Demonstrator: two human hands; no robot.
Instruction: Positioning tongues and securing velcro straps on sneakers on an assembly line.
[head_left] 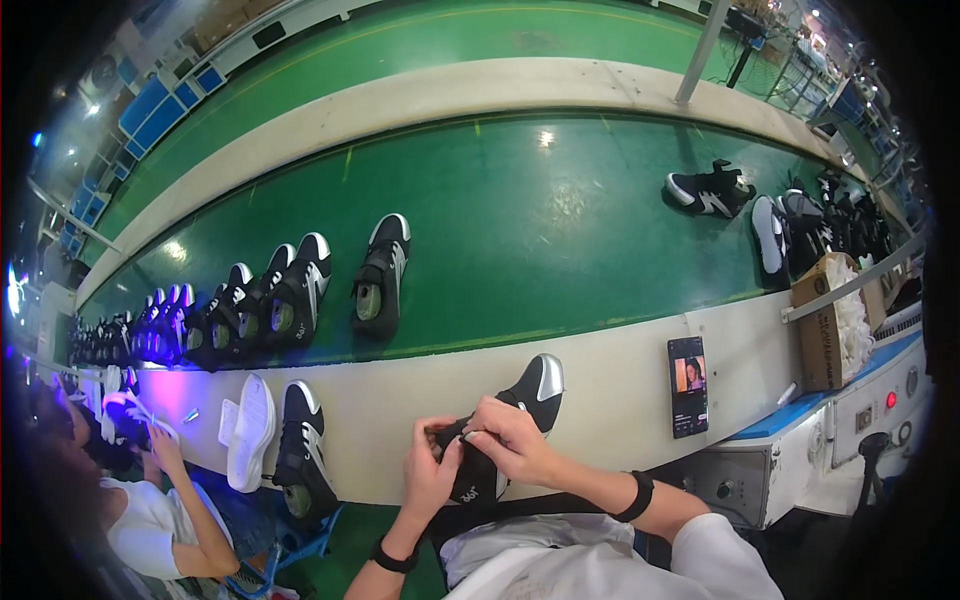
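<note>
A black sneaker (541, 396) with a silver toe cap lies on the pale bench ledge right in front of me, toe pointing away. Both hands meet over its upper near the ankle opening. The fingers of my left hand (432, 470) are bent in a pinch at the left side of the upper. From the right, my right hand (512, 440) pinches the same spot, its fingertips touching those of the left. Whatever small part lies between the fingertips is hidden. The hands cover the middle of the sneaker; its heel shows below them.
Beyond the ledge runs a green conveyor belt (480, 240) with several black sneakers (380, 275) at left and more at right. Left of me are a white sole (252, 432) and another sneaker (302, 440). A phone (688, 388), a cardboard box (822, 325) and a co-worker (165, 510) flank me.
</note>
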